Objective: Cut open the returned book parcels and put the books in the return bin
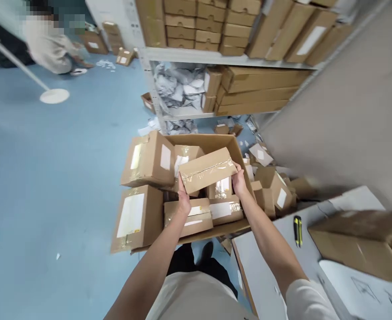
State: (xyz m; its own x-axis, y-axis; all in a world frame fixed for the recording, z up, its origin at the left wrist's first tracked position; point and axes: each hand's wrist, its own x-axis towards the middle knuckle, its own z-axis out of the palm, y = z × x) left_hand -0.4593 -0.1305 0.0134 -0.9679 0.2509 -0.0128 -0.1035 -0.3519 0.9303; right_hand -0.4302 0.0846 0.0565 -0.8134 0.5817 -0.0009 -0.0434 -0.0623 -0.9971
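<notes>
Brown cardboard is spanning the space between two bare hands: a small taped box (206,171), tilting slightly upward to the right in view, is being held above a large open carton (212,139). The left hand (183,201) is gripping its left end and the right hand (239,181) is grasping its right end, though the fingers beneath are mostly hidden. Below, labelled parcels (187,218) are lying inside the carton. At its left side two bulkier boxes (137,218) are sitting one behind the other, seemingly resting on the carton's edge or a flap; what is supporting them is hard to make out. To the right, a yellow-and-black cutter (297,231) is lying on a pale table (259,262), near another open box (352,240). Beyond the carton, a metal shelf (229,58) is holding stacked boxes and grey bags (179,86). Farther off at upper left, another person (47,42) is crouching low on the blue floor (65,169).
</notes>
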